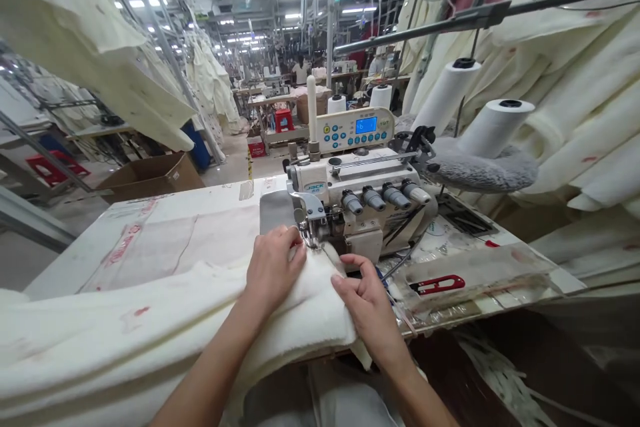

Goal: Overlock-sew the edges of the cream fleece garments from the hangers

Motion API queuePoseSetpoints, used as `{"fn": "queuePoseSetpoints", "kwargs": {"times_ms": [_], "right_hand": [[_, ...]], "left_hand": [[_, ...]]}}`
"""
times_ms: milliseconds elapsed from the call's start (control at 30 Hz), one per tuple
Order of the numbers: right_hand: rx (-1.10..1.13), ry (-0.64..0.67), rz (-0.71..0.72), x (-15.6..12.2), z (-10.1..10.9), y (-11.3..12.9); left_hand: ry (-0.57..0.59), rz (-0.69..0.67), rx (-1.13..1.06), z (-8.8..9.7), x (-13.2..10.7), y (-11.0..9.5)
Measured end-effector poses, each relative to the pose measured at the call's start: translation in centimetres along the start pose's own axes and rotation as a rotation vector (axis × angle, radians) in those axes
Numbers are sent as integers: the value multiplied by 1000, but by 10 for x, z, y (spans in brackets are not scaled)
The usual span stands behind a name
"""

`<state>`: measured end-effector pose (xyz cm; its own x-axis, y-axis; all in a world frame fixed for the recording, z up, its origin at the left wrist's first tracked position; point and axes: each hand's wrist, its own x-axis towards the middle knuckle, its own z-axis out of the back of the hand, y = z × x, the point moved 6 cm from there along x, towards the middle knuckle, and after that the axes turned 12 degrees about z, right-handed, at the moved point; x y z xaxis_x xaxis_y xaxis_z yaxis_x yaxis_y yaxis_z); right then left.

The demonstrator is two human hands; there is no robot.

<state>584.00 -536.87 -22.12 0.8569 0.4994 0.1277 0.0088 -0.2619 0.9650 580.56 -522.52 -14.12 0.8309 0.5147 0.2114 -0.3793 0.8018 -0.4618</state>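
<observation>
A thick cream fleece fabric [150, 327] lies across the sewing table and runs under the presser foot [314, 240] of a white overlock machine [360, 203]. My left hand [273, 267] rests on top of the fabric just left of the presser foot, fingers curled and pressing down. My right hand [367, 303] grips the fabric's right edge in front of the machine, fingers bent around the fold.
White thread cones [493, 130] stand behind the machine, with a control panel [356, 128] above it. Red thread snips [437, 285] lie on the table at the right. Cream garments hang on both sides. A cardboard box [150, 177] sits on the floor at the left.
</observation>
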Motion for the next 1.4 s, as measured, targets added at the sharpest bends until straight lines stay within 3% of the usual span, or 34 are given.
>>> {"fn": "queuePoseSetpoints", "kwargs": {"times_ms": [67, 133, 233, 300, 400, 533, 767, 867, 967, 1033, 1133, 1200, 1300, 1400], "right_hand": [[7, -21, 9, 3, 0, 4], [27, -40, 10, 2, 1, 4], [73, 41, -1, -7, 1, -1], [41, 183, 14, -16, -2, -4], [-148, 276, 112, -25, -1, -4], [-352, 218, 213, -31, 2, 5], [-336, 224, 223, -42, -1, 20], [-187, 291, 106, -49, -2, 15], [-71, 438, -33, -56, -5, 5], [-249, 401, 113, -51, 3, 10], [-675, 170, 670, -45, 16, 39], [-808, 136, 964, -49, 13, 51], [-858, 195, 1089, -49, 7, 54], [-869, 192, 1102, -50, 4, 55]], "left_hand": [[-30, -2, 24, 1, 2, 0], [-143, -41, 49, 7, -9, -3], [-337, -218, 11, 14, -55, -12], [-325, -322, -57, 6, -90, -15], [-277, -313, -89, -11, -120, -11], [-362, -310, -79, -11, -120, -11], [-460, -414, -154, 3, -122, -34], [-499, -444, -131, 3, -129, -33], [-553, -475, -79, 2, -132, -27], [-586, -488, -51, 2, -133, -26], [-588, -495, -62, 4, -131, -32], [-530, -503, -97, 7, -126, -38], [-356, -422, -139, 15, -101, -36], [-247, -156, -37, 20, -54, -13]]}}
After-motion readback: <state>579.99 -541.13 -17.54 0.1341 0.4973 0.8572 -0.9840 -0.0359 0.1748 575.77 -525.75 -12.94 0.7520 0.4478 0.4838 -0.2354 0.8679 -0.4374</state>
